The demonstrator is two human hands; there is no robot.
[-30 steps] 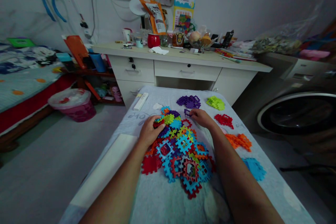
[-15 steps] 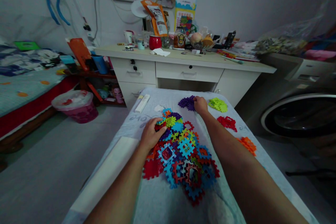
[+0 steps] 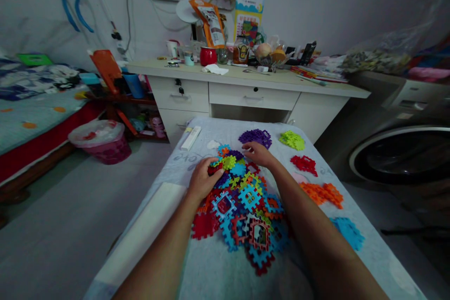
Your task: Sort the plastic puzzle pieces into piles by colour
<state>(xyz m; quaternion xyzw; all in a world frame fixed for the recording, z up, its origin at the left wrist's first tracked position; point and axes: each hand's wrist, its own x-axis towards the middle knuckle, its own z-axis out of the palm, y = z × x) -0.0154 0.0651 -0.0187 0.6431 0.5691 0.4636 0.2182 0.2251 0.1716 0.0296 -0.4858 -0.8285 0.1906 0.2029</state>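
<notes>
The left hand [image 3: 204,178] lies against the left edge of a mixed pile of notched plastic tiles [image 3: 250,198], thumb and fingers spread around a yellow-green gear-shaped tile [image 3: 228,163] and its neighbours; whether it pinches any of them, I cannot tell. The right hand [image 3: 256,153] is over the pile's far edge, its fingers loosely curled and parted, with nothing visible between them.

Just beyond the right hand sits the purple heap [image 3: 255,138]. Along the right side of the cloth-covered table [image 3: 204,272] come the yellow-green heap [image 3: 292,140], the red heap [image 3: 304,165], the orange heap [image 3: 321,193] and the blue heap [image 3: 348,233].

The tiles overlap and their teeth look ready to catch, so lifting one could drag others along or make the pile slide. The right forearm passes close by the orange heap; a low sweep might scatter it. The blue heap, near the table's edge, could lose tiles to the floor if the cloth were tugged.
</notes>
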